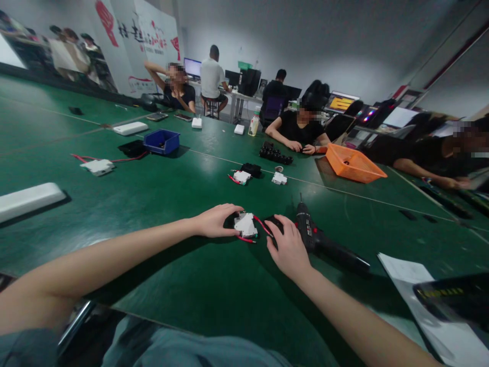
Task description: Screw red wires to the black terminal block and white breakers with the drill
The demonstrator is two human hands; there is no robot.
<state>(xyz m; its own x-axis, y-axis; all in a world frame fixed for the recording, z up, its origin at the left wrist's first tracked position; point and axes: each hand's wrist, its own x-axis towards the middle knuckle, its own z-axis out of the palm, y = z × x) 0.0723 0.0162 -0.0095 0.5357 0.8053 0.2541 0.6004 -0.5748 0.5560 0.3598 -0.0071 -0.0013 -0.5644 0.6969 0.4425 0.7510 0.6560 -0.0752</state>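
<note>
My left hand (218, 220) is closed around the left side of a small white circuit breaker (245, 225), thumb at the near edge and fingers over the far one. Two red wires come off the breaker; the upper red wire (262, 224) runs to my right hand (287, 247), whose thumb and forefinger close about its end. A dark piece shows partly behind those right fingers, its kind hidden. Just right of that hand, a black cordless drill (319, 237) lies on its side, bit pointing away from me.
Farther out on the green table (171, 295) lie two more white breakers (242, 177), black parts, a blue bin (162, 141), an orange basket (353, 162) and a bottle (253, 123). White papers (416, 285) lie at right, a long white case (30, 200) at left. Other people sit across.
</note>
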